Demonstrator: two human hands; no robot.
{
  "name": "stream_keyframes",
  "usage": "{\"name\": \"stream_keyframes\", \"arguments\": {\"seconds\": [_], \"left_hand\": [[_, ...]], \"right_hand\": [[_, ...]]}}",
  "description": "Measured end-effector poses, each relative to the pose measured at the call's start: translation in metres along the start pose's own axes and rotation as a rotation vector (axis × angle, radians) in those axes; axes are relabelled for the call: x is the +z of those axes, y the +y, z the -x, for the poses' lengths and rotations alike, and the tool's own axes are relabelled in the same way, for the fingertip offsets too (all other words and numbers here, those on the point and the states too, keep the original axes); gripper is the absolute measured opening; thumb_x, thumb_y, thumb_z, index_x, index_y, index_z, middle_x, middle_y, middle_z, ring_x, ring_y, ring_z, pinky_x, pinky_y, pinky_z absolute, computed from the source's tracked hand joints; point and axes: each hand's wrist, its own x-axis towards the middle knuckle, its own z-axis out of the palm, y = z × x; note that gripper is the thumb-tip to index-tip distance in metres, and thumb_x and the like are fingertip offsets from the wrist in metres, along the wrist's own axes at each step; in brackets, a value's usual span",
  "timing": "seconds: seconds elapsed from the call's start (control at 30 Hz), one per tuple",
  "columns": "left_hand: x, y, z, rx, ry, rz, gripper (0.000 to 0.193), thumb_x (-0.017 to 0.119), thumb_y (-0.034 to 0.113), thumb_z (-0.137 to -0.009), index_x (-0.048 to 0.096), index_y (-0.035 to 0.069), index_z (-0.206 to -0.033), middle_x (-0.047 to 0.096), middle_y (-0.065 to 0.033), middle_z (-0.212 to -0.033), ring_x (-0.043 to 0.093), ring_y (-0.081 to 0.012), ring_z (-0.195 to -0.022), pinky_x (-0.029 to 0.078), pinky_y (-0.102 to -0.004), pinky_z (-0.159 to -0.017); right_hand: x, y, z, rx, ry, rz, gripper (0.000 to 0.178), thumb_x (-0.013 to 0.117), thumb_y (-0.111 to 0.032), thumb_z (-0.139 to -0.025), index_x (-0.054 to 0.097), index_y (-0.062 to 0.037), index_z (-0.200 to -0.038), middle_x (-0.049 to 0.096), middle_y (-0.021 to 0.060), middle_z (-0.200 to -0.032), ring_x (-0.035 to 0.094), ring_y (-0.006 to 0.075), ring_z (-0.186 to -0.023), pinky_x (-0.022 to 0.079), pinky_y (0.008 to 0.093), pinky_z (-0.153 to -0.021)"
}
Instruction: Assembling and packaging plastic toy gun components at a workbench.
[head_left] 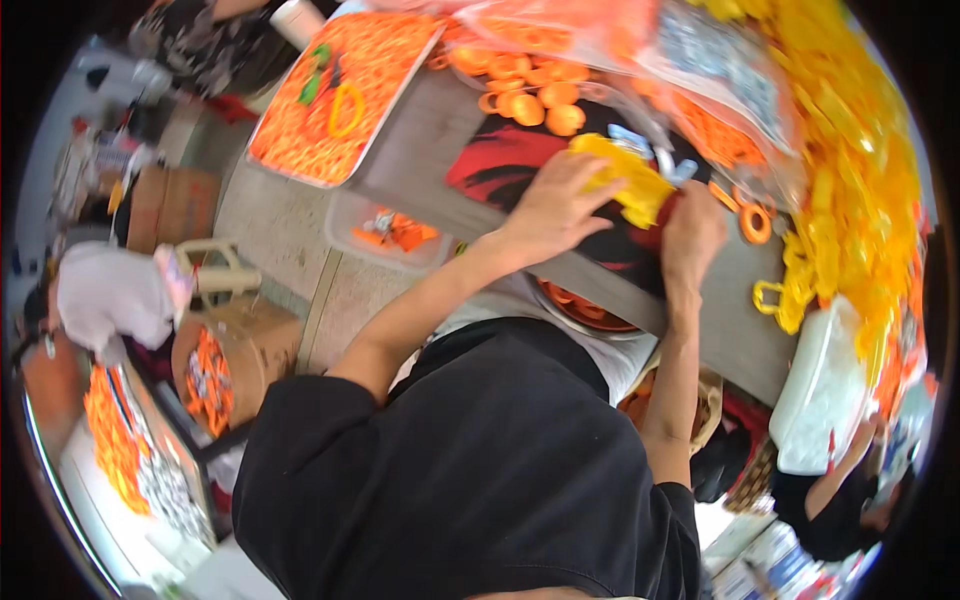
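Observation:
My left hand (557, 212) reaches over the dark red-and-black cloth (500, 160) on the grey table. Its fingers are bent onto a yellow plastic piece (642, 188) and grip its left side, with the thumb held lower. Beside that piece's right edge, my right hand (693, 235) is closed and a little blurred; what its fingers hold, if anything, is hidden. Small light blue pieces (628, 140) lie just beyond the yellow one. An orange ring (754, 224) rests to the right of my right hand.
A white-rimmed tray of orange pieces (375, 50) holds yellow-handled scissors (346, 110). Orange round parts (540, 95) lie beyond the cloth. Yellow plastic parts (840, 150) are heaped at right, near a translucent bin (820, 390). Another person's arm (845, 470) shows at lower right.

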Motion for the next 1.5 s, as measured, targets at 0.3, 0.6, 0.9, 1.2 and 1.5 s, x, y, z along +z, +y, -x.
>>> {"name": "stream_keyframes", "arguments": {"seconds": [0.3,0.6,0.9,1.2,1.5], "left_hand": [[-0.034,-0.011,0.128,-0.417,0.787,-0.038,0.022,0.061,-0.009,-0.078,0.058,0.009,-0.089,0.055,-0.0101,-0.098,0.053,-0.0297,-0.093,0.043,-0.0402,-0.084],[-0.016,-0.206,0.340,-1.311,0.693,-0.312,0.021,0.063,-0.001,-0.079,0.071,0.005,-0.098,0.068,-0.0149,-0.095,0.062,-0.0332,-0.098,0.049,-0.0432,-0.088],[-0.016,-0.285,0.334,-1.191,-0.162,-0.448,0.058,0.083,0.052,-0.068,0.072,0.010,-0.107,0.073,-0.0127,-0.103,0.070,-0.0311,-0.091,0.056,-0.0409,-0.087],[-0.104,-0.145,0.244,-1.109,0.407,0.756,0.036,0.077,0.013,-0.084,0.068,0.004,-0.118,0.072,-0.0067,-0.108,0.069,-0.0154,-0.098,0.056,-0.0318,-0.083],[-0.132,-0.024,0.180,-0.556,0.856,1.162,0.048,0.065,-0.018,-0.083,0.058,0.001,-0.127,0.061,-0.0176,-0.132,0.063,-0.0273,-0.120,0.057,-0.0354,-0.097]], "right_hand": [[-0.004,-0.023,0.017,0.014,0.098,-0.039,0.018,0.063,-0.009,-0.095,0.066,-0.0020,-0.112,0.067,0.0138,-0.113,0.061,0.0321,-0.110,0.046,0.0427,-0.098],[0.002,-0.014,0.021,-0.033,0.031,-0.048,0.018,0.065,-0.010,-0.095,0.067,-0.0008,-0.111,0.066,0.0136,-0.116,0.062,0.0283,-0.111,0.048,0.0389,-0.100],[0.012,-0.018,0.022,-0.030,0.024,-0.006,0.017,0.065,-0.010,-0.095,0.070,-0.0027,-0.109,0.066,0.0125,-0.116,0.063,0.0283,-0.111,0.049,0.0385,-0.100],[-0.002,-0.016,0.022,-0.032,0.208,-0.011,0.016,0.065,-0.004,-0.092,0.073,-0.0044,-0.106,0.069,0.0102,-0.113,0.063,0.0269,-0.113,0.048,0.0390,-0.100],[-0.022,-0.164,0.042,-0.318,-0.243,-0.594,0.028,0.067,0.010,-0.083,0.069,-0.0033,-0.108,0.069,0.0121,-0.109,0.066,0.0274,-0.103,0.053,0.0354,-0.091]]}}
